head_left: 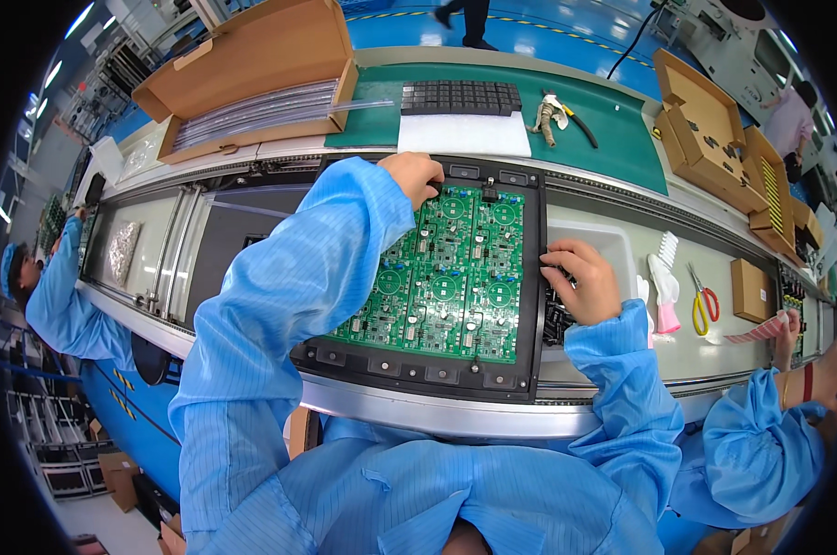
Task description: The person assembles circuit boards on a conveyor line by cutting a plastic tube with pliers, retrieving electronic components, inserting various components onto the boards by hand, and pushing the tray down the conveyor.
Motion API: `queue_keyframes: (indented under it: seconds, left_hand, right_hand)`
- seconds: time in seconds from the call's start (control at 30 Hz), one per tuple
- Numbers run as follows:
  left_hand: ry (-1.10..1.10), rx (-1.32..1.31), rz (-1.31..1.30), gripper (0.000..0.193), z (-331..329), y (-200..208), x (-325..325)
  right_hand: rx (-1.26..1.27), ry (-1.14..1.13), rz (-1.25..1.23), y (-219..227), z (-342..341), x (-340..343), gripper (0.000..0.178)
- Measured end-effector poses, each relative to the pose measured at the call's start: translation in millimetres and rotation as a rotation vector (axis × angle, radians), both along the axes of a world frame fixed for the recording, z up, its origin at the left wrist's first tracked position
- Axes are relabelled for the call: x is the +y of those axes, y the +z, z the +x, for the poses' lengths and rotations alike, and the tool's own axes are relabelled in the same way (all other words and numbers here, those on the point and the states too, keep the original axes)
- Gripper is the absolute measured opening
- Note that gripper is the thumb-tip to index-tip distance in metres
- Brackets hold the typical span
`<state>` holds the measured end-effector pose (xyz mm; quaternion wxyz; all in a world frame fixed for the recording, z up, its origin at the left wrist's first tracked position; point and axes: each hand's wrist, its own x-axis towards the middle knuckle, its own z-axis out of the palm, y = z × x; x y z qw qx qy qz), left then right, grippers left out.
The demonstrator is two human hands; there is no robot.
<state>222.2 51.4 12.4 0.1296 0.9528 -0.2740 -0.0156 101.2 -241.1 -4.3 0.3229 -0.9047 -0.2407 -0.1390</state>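
A black carrier frame (535,319) in front of me holds a panel of green circuit boards (448,319) with many small components. Across its left part reaches my left arm. My left hand (413,176) is at the frame's far edge, its fingers curled down over something dark at the board's top; what they grip is mostly hidden. By the frame's right edge is my right hand (585,282), with thumb and fingers bent together; anything between them is too small to make out. Below that hand, small black parts (555,319) lie in a white bin (613,245).
Behind stand a black block of parts (460,98) on white foam (463,135), pliers (580,125) and an open carton (252,139) of clear tubes. To the right lie scissors (703,301), a glove (664,287) and cartons (751,289). Co-workers' arms (761,435) work at both sides.
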Motion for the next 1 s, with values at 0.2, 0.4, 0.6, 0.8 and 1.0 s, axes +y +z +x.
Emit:
queue_keyframes:
  seconds: [0.2,0.4,0.6,0.8,1.0]
  left_hand:
    - [0.009,-0.077,0.072,0.018,-1.8,-3.2,-7.5]
    - [0.046,-0.086,0.159,0.015,-7.7,-5.6,-13.2]
    - [0.037,-0.058,0.138,0.018,-9.7,-1.5,-12.4]
    - [0.141,-0.101,-0.189,0.021,0.6,13.0,3.3]
    - [0.126,-0.255,0.006,0.031,53.3,-8.0,12.5]
  right_hand:
    - [0.005,0.004,0.013,-1.0,0.8,0.2,0.013]
    - [-0.051,0.003,0.01,-4.7,-4.2,1.9,0.013]
    - [-0.065,0.008,-0.029,-8.8,-2.9,2.3,0.013]
    - [-0.071,0.01,0.037,0.0,13.8,-2.0,0.016]
    - [-0.029,-0.016,0.153,10.7,105.5,9.5,0.019]
